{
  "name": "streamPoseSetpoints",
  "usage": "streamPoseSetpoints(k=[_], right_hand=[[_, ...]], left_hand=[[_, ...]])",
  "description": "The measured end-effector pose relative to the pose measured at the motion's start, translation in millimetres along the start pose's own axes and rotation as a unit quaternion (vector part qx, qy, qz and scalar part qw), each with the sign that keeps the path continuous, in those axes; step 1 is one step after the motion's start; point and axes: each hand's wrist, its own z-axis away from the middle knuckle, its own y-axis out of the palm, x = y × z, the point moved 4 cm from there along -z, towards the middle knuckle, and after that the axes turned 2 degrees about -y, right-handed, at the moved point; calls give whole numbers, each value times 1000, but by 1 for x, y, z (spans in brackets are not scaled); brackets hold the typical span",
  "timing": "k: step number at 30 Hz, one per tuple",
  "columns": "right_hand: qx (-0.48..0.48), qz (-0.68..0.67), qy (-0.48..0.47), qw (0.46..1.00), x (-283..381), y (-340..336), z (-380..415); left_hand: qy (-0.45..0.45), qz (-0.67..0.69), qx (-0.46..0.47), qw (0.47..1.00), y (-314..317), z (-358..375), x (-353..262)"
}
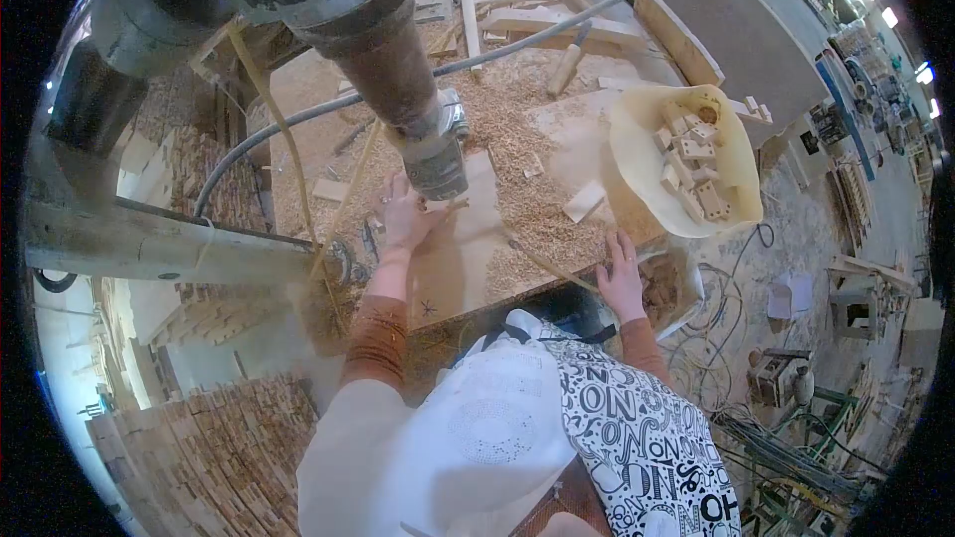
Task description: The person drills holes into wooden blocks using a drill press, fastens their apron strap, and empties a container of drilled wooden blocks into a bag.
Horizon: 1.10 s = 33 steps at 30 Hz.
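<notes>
My left hand lies on a flat wooden board, fingers spread, right beside the lower end of a machine's spindle head. A small brown wooden piece sits under that head, close to my left thumb. Over at the bench's front right edge, my right hand rests with its fingers stretched out. A thin wooden stick slants across the bench edge, one end near my right thumb. Between the hands lie wood shavings and a pale flat block.
A cream-coloured bowl-like container holding several drilled wooden blocks stands at the right. A grey hose arcs over the bench. Wood strips lie at the back. Stacked wood is lower left; cables trail across the floor.
</notes>
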Motion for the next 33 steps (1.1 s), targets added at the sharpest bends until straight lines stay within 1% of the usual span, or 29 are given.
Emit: streamPoseSetpoints(k=[4,6,9,11,15,18,20,22,24,27,29,33], right_hand=[[8,1,0,1000,1,-2,0],[16,5,2,1000,1,-3,0],[22,0,0,1000,0,-2,0],[32,2,7,999,0,-2,-1],[31,16,-8,999,1,-3,-1],[37,30,-14,999,0,-3,-1],[55,31,6,998,1,-4,-2],[54,31,-1,998,0,-3,-2],[51,31,-8,998,0,-3,-2],[47,38,-16,998,1,-4,-2],[55,35,2,998,1,-3,-2],[51,27,-3,998,0,-2,-1]], left_hand=[[3,23,-14,1000,-3,0,-1],[25,27,-65,997,-5,1,-3],[39,26,-43,998,-2,0,1],[31,26,-43,998,-1,0,2],[14,40,-30,999,-3,2,0],[3,69,-38,997,-4,3,-1],[-2,61,-40,997,-5,3,-3],[-7,52,-39,998,-6,5,-2],[1,82,-38,996,-5,4,-2],[-3,74,-35,997,-3,2,0],[1,75,-33,997,-4,2,0],[5,65,-31,997,-7,4,-2]])
